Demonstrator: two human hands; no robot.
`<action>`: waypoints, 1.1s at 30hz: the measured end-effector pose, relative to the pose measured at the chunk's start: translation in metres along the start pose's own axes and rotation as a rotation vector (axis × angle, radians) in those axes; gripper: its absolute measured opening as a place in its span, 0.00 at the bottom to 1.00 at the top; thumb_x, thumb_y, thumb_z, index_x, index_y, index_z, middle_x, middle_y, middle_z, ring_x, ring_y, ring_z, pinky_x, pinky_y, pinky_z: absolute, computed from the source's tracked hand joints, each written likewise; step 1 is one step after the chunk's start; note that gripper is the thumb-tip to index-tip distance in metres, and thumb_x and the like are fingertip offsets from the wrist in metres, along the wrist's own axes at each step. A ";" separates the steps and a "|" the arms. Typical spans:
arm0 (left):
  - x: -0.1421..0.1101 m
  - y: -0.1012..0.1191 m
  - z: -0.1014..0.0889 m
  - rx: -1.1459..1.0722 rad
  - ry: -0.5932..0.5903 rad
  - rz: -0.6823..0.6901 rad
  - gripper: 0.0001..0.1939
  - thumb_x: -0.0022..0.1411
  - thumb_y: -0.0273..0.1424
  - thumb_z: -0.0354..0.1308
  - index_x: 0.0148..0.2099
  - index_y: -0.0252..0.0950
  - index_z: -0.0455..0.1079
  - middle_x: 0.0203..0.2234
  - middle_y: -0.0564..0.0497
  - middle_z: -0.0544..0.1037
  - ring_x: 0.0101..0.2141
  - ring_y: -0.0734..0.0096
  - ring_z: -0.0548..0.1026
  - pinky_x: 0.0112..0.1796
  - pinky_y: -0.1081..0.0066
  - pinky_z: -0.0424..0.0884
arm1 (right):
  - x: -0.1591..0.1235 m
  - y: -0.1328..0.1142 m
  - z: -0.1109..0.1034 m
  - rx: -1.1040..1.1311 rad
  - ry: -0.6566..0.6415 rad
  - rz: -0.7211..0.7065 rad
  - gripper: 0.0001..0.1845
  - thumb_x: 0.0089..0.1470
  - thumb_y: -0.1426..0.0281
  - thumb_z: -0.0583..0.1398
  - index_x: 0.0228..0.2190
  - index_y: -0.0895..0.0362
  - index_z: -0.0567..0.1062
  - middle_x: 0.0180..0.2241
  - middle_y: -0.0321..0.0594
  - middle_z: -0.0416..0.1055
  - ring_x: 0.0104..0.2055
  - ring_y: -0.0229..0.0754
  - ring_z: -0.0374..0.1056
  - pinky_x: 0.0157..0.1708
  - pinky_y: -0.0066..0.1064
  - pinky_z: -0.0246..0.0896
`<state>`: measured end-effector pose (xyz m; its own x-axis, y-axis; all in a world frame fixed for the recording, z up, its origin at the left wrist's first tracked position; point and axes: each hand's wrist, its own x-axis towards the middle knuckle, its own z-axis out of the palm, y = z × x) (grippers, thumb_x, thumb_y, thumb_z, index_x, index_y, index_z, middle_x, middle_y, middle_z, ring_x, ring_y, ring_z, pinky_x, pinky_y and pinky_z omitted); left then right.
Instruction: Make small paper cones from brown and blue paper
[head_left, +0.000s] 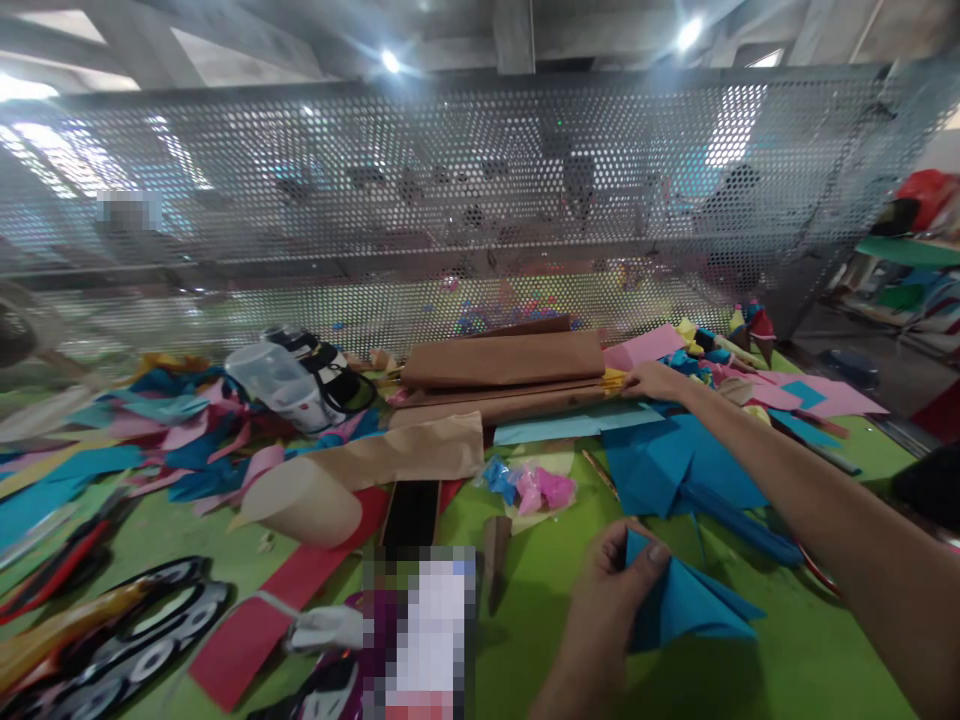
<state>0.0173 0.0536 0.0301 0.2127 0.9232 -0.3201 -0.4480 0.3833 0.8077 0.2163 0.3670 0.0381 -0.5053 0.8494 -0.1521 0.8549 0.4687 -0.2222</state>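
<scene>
My left hand (611,590) pinches a folded blue sheet (686,605), felt or paper, between thumb and fingers above the green table. It hangs as a pointed, creased shape to the right of the hand. My right hand (654,383) stretches far forward to the right end of a stack of folded brown sheets (502,360). Its fingers are drawn together by a small yellow piece (613,382); what they grip, if anything, I cannot make out. Under that arm lie larger blue sheets (660,460) and a light teal strip (574,424).
A brown cone (496,560), a dark phone (412,512) and small plastic bags of blue and pink bits (529,485) lie mid-table. Scissors (67,550), tape rolls (157,620) and a cream roll (300,500) are at left. A perforated metal panel (450,180) stands behind.
</scene>
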 end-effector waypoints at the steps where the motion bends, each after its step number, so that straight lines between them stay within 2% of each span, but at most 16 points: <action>1: 0.000 -0.001 0.000 -0.002 -0.003 0.001 0.28 0.42 0.51 0.76 0.32 0.36 0.71 0.22 0.57 0.63 0.26 0.77 0.59 0.30 0.74 0.57 | 0.002 0.002 -0.002 0.005 -0.012 0.007 0.20 0.62 0.55 0.61 0.42 0.58 0.81 0.40 0.40 0.81 0.45 0.48 0.76 0.49 0.41 0.67; 4: 0.002 -0.003 -0.001 -0.005 -0.016 0.003 0.28 0.43 0.52 0.76 0.31 0.35 0.70 0.22 0.57 0.62 0.26 0.77 0.59 0.30 0.74 0.57 | 0.008 0.007 -0.006 0.020 -0.055 0.022 0.19 0.64 0.56 0.61 0.44 0.59 0.78 0.46 0.41 0.77 0.47 0.47 0.75 0.49 0.45 0.70; 11: 0.003 -0.005 -0.002 0.009 -0.012 0.012 0.28 0.43 0.52 0.76 0.32 0.35 0.70 0.23 0.57 0.63 0.26 0.77 0.59 0.30 0.75 0.56 | 0.015 0.009 -0.009 0.046 -0.116 0.038 0.17 0.64 0.60 0.62 0.48 0.59 0.76 0.51 0.42 0.74 0.49 0.50 0.73 0.48 0.45 0.72; 23: 0.009 -0.011 -0.005 0.014 -0.002 0.038 0.28 0.42 0.53 0.75 0.32 0.36 0.71 0.23 0.57 0.63 0.26 0.77 0.59 0.29 0.75 0.58 | 0.013 0.003 -0.009 0.096 -0.093 0.085 0.19 0.63 0.61 0.62 0.51 0.58 0.75 0.53 0.42 0.73 0.50 0.50 0.72 0.48 0.45 0.72; 28: 0.012 -0.011 -0.008 0.002 0.059 0.042 0.28 0.41 0.52 0.76 0.34 0.36 0.72 0.23 0.58 0.65 0.25 0.78 0.60 0.28 0.76 0.59 | 0.007 -0.007 -0.009 0.158 -0.016 0.106 0.19 0.63 0.60 0.63 0.50 0.58 0.75 0.52 0.42 0.73 0.49 0.49 0.73 0.47 0.44 0.73; 33: 0.019 0.000 -0.014 0.010 0.211 0.169 0.25 0.47 0.51 0.74 0.33 0.36 0.73 0.25 0.55 0.71 0.28 0.74 0.68 0.32 0.75 0.65 | -0.018 -0.030 -0.015 0.312 0.245 0.073 0.15 0.64 0.62 0.60 0.47 0.56 0.80 0.51 0.45 0.78 0.54 0.51 0.72 0.56 0.43 0.65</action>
<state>0.0095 0.0718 0.0167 -0.0508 0.9599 -0.2755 -0.4527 0.2238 0.8631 0.2016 0.3415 0.0619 -0.3695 0.9280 0.0476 0.7918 0.3412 -0.5066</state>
